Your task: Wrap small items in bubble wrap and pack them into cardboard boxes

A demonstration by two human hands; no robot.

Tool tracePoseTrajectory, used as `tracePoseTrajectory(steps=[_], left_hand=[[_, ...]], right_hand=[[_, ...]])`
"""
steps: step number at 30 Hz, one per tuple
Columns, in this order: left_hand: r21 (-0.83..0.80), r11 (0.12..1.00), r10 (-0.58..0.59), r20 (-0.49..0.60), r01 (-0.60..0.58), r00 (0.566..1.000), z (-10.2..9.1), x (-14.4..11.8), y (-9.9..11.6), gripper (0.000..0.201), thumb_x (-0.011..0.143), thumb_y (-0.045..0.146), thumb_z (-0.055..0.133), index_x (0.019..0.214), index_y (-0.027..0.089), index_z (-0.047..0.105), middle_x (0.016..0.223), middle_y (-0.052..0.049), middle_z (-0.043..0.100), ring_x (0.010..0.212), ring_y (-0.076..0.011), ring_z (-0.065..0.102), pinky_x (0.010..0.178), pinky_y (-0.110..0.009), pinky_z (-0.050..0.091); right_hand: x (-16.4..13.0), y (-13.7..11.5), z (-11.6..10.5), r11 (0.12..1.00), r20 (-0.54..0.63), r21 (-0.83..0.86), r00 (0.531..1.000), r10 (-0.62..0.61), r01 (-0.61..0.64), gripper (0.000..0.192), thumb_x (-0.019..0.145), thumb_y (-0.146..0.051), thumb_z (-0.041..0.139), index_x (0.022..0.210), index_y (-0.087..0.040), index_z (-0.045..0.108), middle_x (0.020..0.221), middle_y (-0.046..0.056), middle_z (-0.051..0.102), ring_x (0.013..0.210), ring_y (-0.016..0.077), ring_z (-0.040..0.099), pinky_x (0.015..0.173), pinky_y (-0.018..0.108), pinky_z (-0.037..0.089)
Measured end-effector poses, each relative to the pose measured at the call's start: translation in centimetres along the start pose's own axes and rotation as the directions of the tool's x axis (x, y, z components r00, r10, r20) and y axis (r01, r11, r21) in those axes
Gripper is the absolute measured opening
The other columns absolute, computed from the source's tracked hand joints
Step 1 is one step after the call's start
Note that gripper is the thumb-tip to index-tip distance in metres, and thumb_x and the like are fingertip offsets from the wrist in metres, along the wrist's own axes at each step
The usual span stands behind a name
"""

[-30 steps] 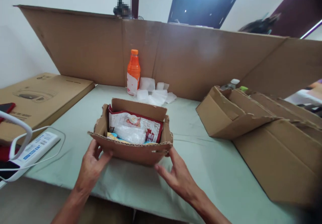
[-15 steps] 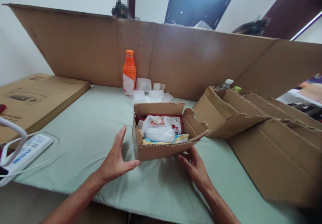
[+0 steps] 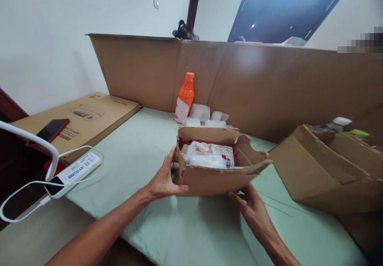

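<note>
Cardboard box (flaps open) sits between both hands' fingers.

right box: cut off at edge | water bottle: mostly hidden (behind flap)

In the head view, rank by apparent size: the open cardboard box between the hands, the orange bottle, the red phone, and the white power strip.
1. Open cardboard box, clearly largest.
2. White power strip and orange bottle look about alike; the bottle stands farther away, so I leave them unranked.
3. Red phone, smallest, though close to both.
</note>
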State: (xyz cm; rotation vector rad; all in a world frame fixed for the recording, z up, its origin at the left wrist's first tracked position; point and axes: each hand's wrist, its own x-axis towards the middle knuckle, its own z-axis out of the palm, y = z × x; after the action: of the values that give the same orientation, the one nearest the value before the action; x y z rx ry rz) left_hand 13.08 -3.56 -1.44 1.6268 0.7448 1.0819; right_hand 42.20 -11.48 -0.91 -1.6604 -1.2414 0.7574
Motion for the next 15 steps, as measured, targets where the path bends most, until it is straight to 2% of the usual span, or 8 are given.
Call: tracePoseTrajectory(steps=[4,7,10,12,14,15], left_hand=[[0.086,0.996,0.045,-0.217,-0.027,0.975,-4.1,0.4,0.6,0.117,0.062,0.043,0.085,0.156,0.027,0.017,0.153,-0.015,0.039,0.135,-0.0342,0.046,0.101,-0.047,0.051],[0.196,0.980,0.106,-0.410,-0.026,0.906,-8.1,1.0,1.2,0.115,0.060,0.044,0.086,0.153,0.029,0.021,0.147,-0.015,0.045,0.130,-0.0317,0.051,0.094,-0.044,0.055],[0.264,0.964,0.169,-0.578,-0.012,0.798,-12.6,2.2,1.6,0.112,0.058,0.041,0.086,0.150,0.029,0.024,0.133,-0.012,0.054,0.120,-0.0293,0.058,0.085,-0.041,0.058],[0.311,0.950,0.220,-0.671,0.000,0.708,-15.8,3.3,1.7,0.109,0.056,0.037,0.085,0.148,0.028,0.027,0.125,-0.010,0.058,0.114,-0.0280,0.062,0.084,-0.041,0.058],[0.372,0.928,0.271,-0.742,0.039,0.613,-19.1,4.6,1.6,0.106,0.057,0.032,0.084,0.147,0.026,0.027,0.123,-0.010,0.059,0.112,-0.0273,0.063,0.090,-0.043,0.056],[0.408,0.911,0.296,-0.759,0.069,0.580,-20.7,5.2,1.5,0.105,0.059,0.029,0.083,0.147,0.025,0.026,0.125,-0.011,0.057,0.114,-0.0276,0.062,0.095,-0.044,0.053]], right_hand=[[5.2,-3.1,5.1,0.979,0.078,0.057,0.976,-0.202,0.198,0.052,0.076,-0.048,0.069,0.117,-0.018,0.058,0.112,0.013,0.070,0.096,0.0259,0.067,0.078,0.037,0.057],[9.0,-5.7,10.2,0.928,0.098,0.141,0.928,-0.359,0.344,0.065,0.082,-0.044,0.064,0.137,-0.017,0.046,0.138,0.017,0.057,0.119,0.0270,0.060,0.089,0.039,0.055],[11.3,-6.9,15.4,0.890,0.023,0.114,0.894,-0.446,0.441,0.073,0.083,-0.038,0.062,0.148,-0.018,0.036,0.151,0.019,0.044,0.131,0.0292,0.053,0.096,0.045,0.053],[11.6,-6.4,18.4,0.874,0.040,0.045,0.874,-0.485,0.483,0.068,0.082,-0.032,0.060,0.146,-0.018,0.040,0.148,0.019,0.049,0.130,0.0305,0.053,0.096,0.048,0.054],[11.1,-5.3,20.6,0.857,0.100,0.000,0.853,-0.513,0.515,0.061,0.080,-0.027,0.058,0.139,-0.017,0.050,0.141,0.019,0.056,0.128,0.0317,0.056,0.098,0.052,0.053],[10.6,-4.7,21.3,0.849,0.123,-0.011,0.844,-0.523,0.528,0.057,0.078,-0.025,0.058,0.135,-0.016,0.054,0.138,0.019,0.058,0.127,0.0322,0.056,0.102,0.053,0.051]])
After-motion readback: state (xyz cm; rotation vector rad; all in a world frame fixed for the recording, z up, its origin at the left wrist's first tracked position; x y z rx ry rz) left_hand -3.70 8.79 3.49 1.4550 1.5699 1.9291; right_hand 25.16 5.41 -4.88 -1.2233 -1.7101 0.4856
